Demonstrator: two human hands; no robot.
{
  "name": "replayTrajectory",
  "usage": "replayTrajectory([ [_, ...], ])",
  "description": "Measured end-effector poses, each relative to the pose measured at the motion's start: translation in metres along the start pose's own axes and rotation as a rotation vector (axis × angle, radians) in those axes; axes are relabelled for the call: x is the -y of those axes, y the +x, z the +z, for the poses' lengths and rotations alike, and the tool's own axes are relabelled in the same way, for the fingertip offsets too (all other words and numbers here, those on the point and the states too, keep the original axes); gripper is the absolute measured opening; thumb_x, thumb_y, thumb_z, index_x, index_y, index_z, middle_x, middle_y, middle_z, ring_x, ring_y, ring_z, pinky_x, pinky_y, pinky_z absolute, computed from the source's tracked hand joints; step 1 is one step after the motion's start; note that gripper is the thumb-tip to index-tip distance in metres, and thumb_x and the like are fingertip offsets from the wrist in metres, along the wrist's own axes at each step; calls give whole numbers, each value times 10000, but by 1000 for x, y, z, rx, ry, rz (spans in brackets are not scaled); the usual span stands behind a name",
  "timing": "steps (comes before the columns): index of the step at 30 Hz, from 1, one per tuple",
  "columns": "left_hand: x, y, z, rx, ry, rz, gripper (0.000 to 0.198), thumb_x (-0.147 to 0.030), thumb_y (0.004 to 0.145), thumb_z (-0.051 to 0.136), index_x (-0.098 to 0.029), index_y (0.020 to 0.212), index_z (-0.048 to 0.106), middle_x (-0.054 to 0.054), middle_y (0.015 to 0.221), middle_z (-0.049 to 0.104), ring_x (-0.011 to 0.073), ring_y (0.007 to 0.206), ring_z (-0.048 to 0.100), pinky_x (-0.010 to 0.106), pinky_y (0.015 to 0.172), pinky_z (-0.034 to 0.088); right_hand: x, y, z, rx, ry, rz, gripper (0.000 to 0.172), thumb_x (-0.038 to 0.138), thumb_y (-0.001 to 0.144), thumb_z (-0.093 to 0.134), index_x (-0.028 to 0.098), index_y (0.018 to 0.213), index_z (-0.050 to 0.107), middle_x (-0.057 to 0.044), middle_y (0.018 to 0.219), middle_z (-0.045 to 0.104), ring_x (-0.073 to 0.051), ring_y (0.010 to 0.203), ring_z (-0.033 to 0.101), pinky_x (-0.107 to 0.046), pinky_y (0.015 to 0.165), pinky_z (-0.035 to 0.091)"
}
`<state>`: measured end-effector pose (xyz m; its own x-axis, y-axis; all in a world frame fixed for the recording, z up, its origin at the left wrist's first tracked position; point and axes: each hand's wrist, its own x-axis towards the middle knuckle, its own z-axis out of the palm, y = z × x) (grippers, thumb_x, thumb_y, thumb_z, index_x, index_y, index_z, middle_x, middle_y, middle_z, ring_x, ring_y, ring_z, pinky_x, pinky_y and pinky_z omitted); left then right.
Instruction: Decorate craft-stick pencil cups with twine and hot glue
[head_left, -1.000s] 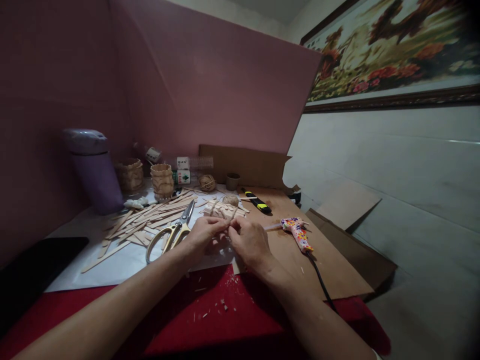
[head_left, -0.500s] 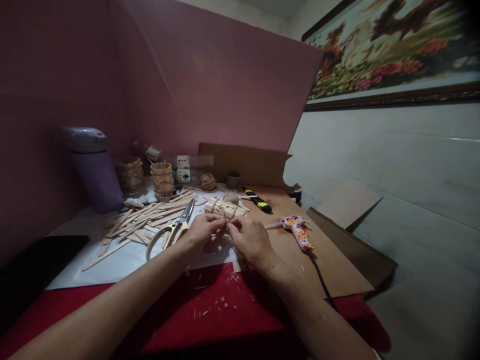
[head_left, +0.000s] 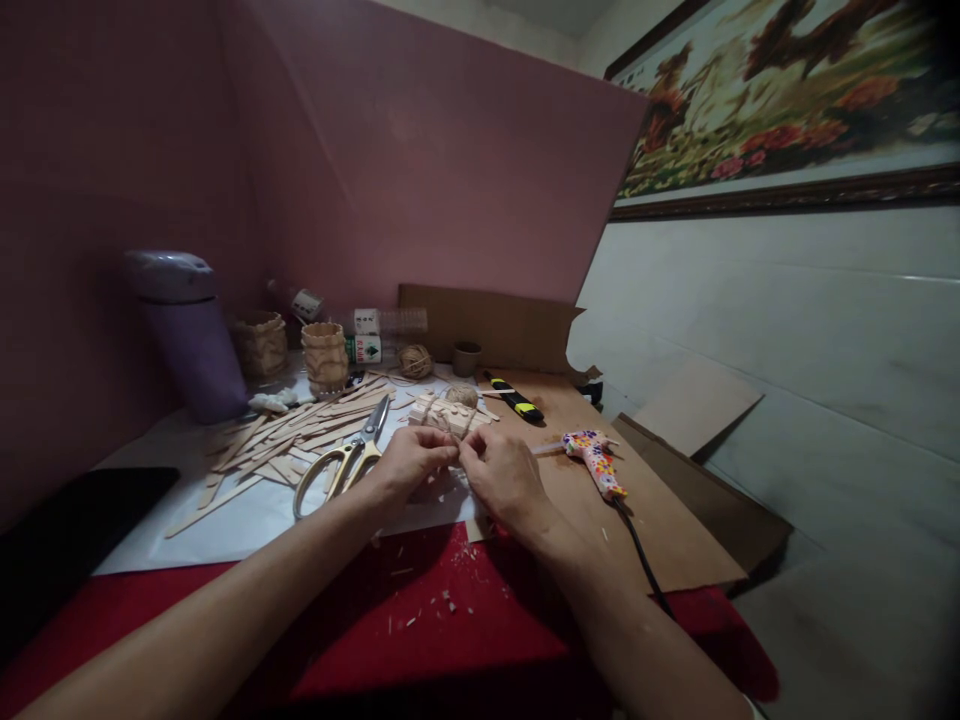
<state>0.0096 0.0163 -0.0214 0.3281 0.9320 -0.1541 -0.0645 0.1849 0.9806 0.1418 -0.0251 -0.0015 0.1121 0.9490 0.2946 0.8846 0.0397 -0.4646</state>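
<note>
A small piece built of craft sticks, with brown twine wound on it, sits just beyond my hands. My left hand is closed, thumb and forefinger pinched at the twine. Close against it, my right hand pinches the twine too, and the fingertips of both nearly meet. The twine between the fingers is too fine to follow. A small ball of twine rests behind the piece. Scissors with gold-coloured handles lie beside my left hand.
Loose craft sticks cover the white paper. A floral glue gun and a yellow-black utility knife lie on cardboard. Further back are a stick-built cup, another twine ball, plastic bottles and a purple tumbler.
My fingertips have come slightly closer together, with the left fingers shifting a little to the right. The other things stay where they were.
</note>
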Motion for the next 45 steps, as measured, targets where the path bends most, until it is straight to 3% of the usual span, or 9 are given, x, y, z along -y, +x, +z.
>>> replayTrajectory([
  [8,2,2,-1,-46,-8,54,150,-221,601,721,-149,647,597,-45,402,482,69,309,361,181,331,233,-10,8,7,79,279,37,232,249,910,557,197,698,638,-14,637,688,-141,560,599,-237,561,366],
  [14,1,1,0,-115,8,58,122,-196,623,721,-142,693,637,-41,415,503,80,320,382,188,331,245,-10,7,5,-3,221,-13,207,258,882,599,194,696,661,-40,712,704,-169,696,623,-250,633,394],
  [19,-3,-2,3,-104,2,49,97,-183,608,708,-132,623,627,-32,440,516,70,332,399,186,338,255,-5,3,2,24,140,-12,179,256,885,592,196,749,693,-51,749,731,-177,709,641,-259,631,378],
  [24,-1,-1,1,-44,-21,47,129,-225,604,700,-128,685,672,-28,470,534,71,348,415,185,347,272,-3,0,3,4,68,-18,179,240,885,589,206,787,735,-65,801,764,-198,759,674,-272,650,382],
  [27,3,1,0,8,-36,64,170,-282,594,723,-135,651,659,-19,498,551,74,365,436,188,354,296,-4,1,4,1,92,-41,183,229,882,589,214,800,751,-56,789,767,-195,745,678,-270,655,394],
  [34,3,3,-1,-43,-75,117,215,-288,550,763,-113,645,682,14,533,593,83,428,490,177,373,347,-8,4,4,-26,188,-52,207,173,899,548,178,803,732,-70,791,751,-175,726,662,-247,665,422],
  [45,1,4,-2,-41,-155,117,275,-294,531,813,-102,689,696,39,597,636,106,507,562,170,401,391,-6,4,1,131,175,-18,333,264,932,528,171,681,727,-65,653,714,-159,615,622,-247,576,370],
])
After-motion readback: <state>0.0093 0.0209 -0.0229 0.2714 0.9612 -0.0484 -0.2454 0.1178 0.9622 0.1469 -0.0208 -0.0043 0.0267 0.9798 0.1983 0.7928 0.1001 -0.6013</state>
